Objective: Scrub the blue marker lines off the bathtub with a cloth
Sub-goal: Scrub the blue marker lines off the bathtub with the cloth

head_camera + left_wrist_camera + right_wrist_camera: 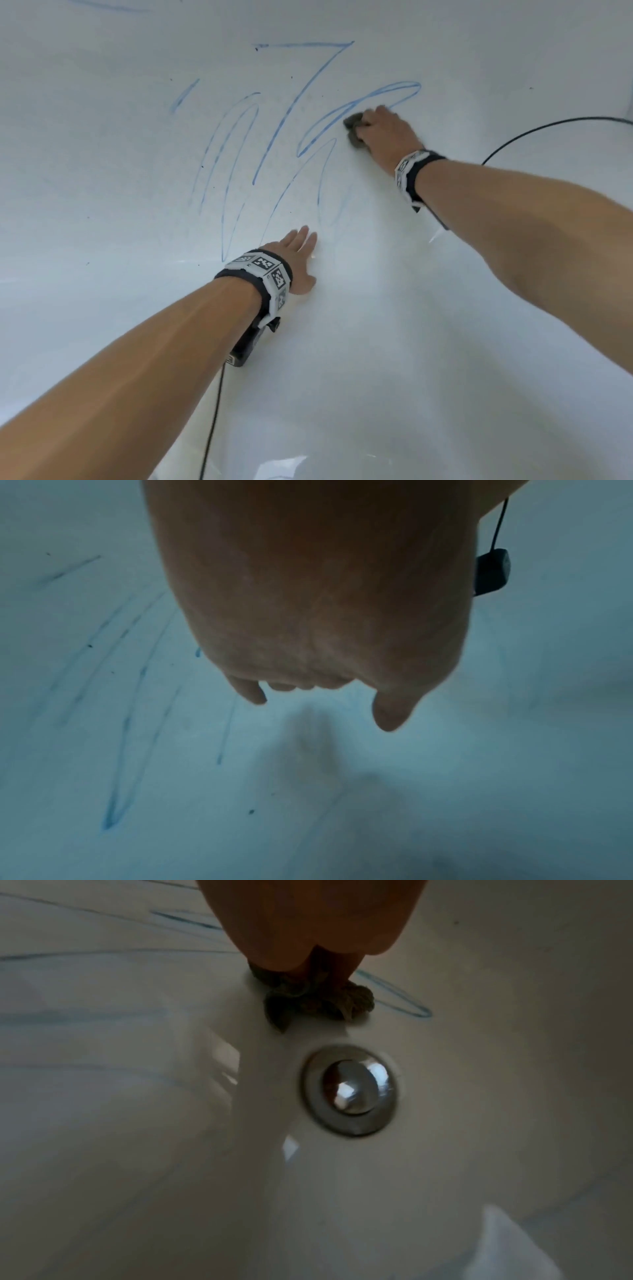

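Blue marker lines [274,144] zigzag across the white bathtub [102,171] floor in the head view. My right hand [378,128] grips a bunched grey-brown cloth [354,132] and presses it onto the tub beside a blue loop [394,90]. From the right wrist, the cloth [318,1001] bulges under the fingers, with the blue loop [404,999] just right of it. My left hand [298,253] lies flat on the tub with straight fingers, near the lower ends of the lines. The left wrist view shows that hand [318,691] above faint blue lines [116,791].
A chrome drain plug [352,1089] sits in the tub just beyond the cloth in the right wrist view. A black cable [548,128] runs along the tub at the right, and another cable [212,421] trails from my left wrist camera.
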